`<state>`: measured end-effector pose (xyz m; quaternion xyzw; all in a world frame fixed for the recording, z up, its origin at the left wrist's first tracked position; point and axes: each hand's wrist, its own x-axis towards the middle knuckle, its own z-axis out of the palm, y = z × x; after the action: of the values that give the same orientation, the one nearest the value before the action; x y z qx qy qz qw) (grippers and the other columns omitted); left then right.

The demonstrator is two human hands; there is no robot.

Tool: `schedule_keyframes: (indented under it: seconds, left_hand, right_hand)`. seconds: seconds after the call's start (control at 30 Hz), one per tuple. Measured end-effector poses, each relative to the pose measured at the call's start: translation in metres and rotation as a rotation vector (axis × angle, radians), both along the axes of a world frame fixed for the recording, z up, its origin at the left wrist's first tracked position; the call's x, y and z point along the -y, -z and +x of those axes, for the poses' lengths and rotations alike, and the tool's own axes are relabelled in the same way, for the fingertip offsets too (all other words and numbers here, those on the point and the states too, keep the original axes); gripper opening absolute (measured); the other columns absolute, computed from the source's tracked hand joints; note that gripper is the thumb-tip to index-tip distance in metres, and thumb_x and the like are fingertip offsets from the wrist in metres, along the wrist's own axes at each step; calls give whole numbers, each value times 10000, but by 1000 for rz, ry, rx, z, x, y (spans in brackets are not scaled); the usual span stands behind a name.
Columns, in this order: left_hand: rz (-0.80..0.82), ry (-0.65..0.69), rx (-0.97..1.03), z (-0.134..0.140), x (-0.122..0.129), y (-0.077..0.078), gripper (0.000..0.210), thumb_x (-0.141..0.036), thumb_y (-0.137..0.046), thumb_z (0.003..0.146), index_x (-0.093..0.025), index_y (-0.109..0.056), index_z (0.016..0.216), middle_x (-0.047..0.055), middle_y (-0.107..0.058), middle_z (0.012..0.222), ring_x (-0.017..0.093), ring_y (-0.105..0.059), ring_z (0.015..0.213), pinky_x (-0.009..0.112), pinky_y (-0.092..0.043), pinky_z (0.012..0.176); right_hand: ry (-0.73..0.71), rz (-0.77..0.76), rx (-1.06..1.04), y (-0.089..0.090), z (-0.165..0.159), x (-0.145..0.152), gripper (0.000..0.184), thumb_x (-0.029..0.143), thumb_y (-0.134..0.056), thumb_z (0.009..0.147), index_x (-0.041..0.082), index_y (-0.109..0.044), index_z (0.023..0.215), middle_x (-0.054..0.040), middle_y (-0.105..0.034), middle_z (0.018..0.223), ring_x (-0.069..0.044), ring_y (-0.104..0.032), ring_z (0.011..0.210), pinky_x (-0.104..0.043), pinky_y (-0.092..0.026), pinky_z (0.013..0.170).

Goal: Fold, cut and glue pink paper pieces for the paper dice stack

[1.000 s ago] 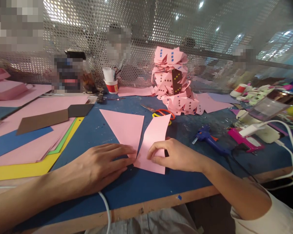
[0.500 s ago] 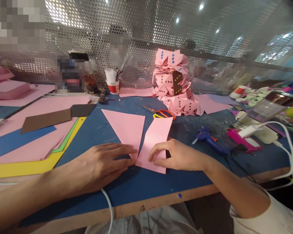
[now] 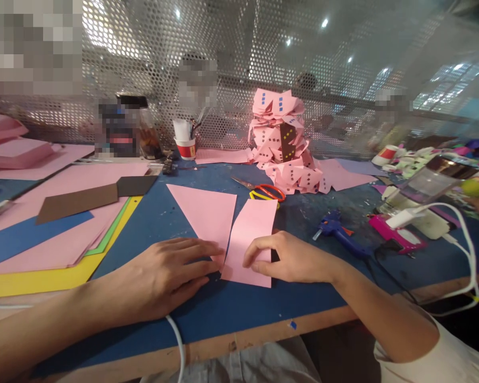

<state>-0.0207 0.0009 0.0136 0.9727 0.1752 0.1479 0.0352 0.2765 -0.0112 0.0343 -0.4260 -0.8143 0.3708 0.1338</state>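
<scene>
Two pink sheet pieces lie side by side before me with a narrow gap between them. The left one is a long pink triangle [image 3: 207,213], its tip toward me. My left hand [image 3: 183,268] rests on that tip, fingers stretched out flat. Beside it is a four-sided pink piece [image 3: 245,229], its far half slightly bent. My right hand [image 3: 281,256] reaches over this piece's right edge, index finger and thumb curled together on its surface; the other fingers are hidden. Behind the pieces lie scissors [image 3: 266,193] with red and yellow handles.
A stacked pink construction [image 3: 281,143] with dotted patches stands at the back. At right are a blue glue gun [image 3: 341,234], a magenta device [image 3: 395,233] and white cables. Coloured sheets [image 3: 80,255] lie at left. A red-white cup [image 3: 186,148] holds tools.
The view has tilted slightly, so the scene sits a little lower. The far right corner of the four-sided pink piece has shifted left. Both hands stay nearly in place.
</scene>
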Motion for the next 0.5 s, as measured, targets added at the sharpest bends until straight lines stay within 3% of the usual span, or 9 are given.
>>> schedule_keyframes:
  seconds: [0.13, 0.27, 0.37, 0.5]
  left_hand:
    - [-54, -38, 13, 0, 0, 2, 329, -173, -537, 987, -247, -622, 1297, 73, -673, 1350, 212, -630, 1258, 363, -513, 1086]
    - [-179, -171, 131, 0, 2, 1, 309, -251, -564, 988, -234, -574, 1296, 100, -678, 1310, 232, -655, 1210, 376, -539, 1039]
    - [-433, -243, 281, 1, 3, -5, 382, -297, -552, 1001, -262, -482, 1375, 109, -669, 1317, 241, -655, 1215, 377, -556, 1001]
    - [-950, -134, 525, 6, 3, -7, 567, -359, -582, 995, -299, -336, 1503, 130, -703, 1241, 268, -694, 1140, 418, -573, 944]
  right_hand:
    - [28, 75, -77, -2, -4, 2, 189, 235, -622, 917, 240, -777, 1024, 4, -785, 921, -138, -685, 752, -231, -486, 706]
    - [20, 166, -181, -10, -7, 4, 210, 149, -589, 909, 229, -769, 982, 18, -786, 953, -128, -698, 834, -219, -493, 797]
    - [-8, 200, -192, -17, -8, 6, 269, 89, -558, 884, 224, -765, 990, 17, -784, 951, -126, -688, 830, -215, -495, 789]
    - [-61, 253, -148, -24, -16, 13, 280, 92, -568, 870, 230, -773, 1001, 19, -778, 907, -124, -664, 771, -214, -487, 759]
